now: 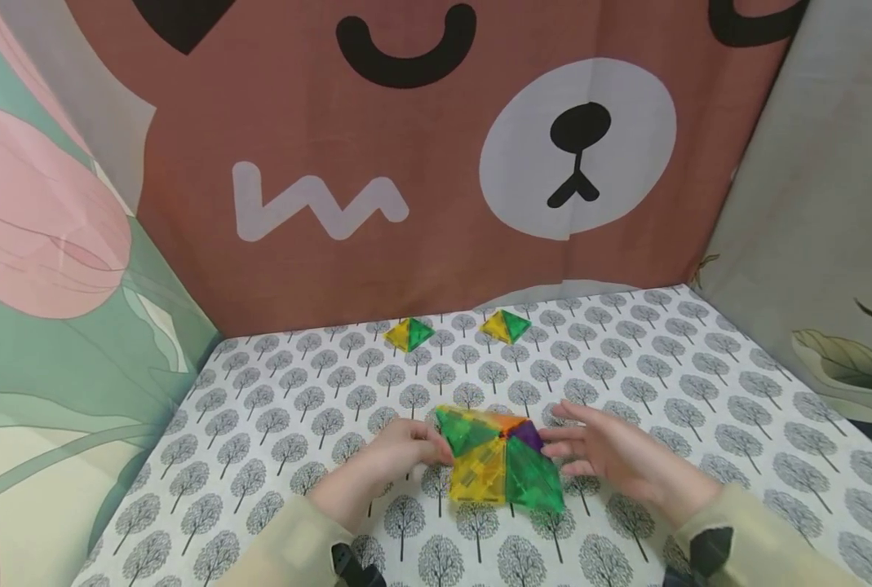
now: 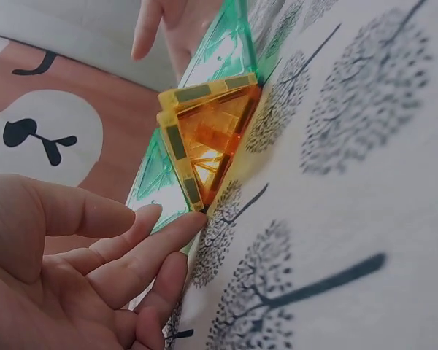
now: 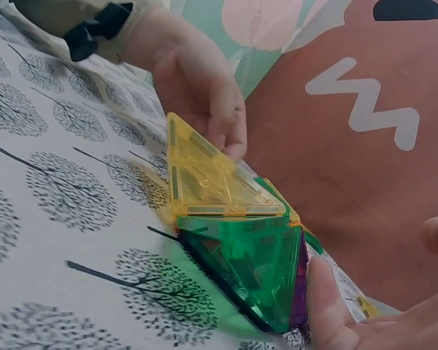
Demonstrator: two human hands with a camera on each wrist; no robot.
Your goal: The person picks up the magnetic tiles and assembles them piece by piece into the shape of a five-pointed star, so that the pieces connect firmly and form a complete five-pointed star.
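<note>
A low shape of translucent triangular magnetic tiles [image 1: 480, 473] stands on the tree-print cloth between the two hands, in yellow, green, orange and purple. At its left side is my left hand [image 1: 406, 448], its fingers loosely extended. In the left wrist view, a fingertip of that hand meets the lower corner of a yellow-edged tile [image 2: 212, 138]. Across from it, my right hand [image 1: 612, 448] has its fingers spread beside the purple tile [image 1: 526, 436]. The right wrist view puts a finger [image 3: 325, 299] right at the edge of the purple and green tiles [image 3: 255, 270].
Two small yellow-and-green tile pyramids [image 1: 409, 334] [image 1: 506, 326] sit at the back of the cloth-covered surface [image 1: 296, 456]. Behind it hangs a brown bear-print curtain [image 1: 318, 277]. Printed fabric walls [image 1: 46, 342] flank it on both sides.
</note>
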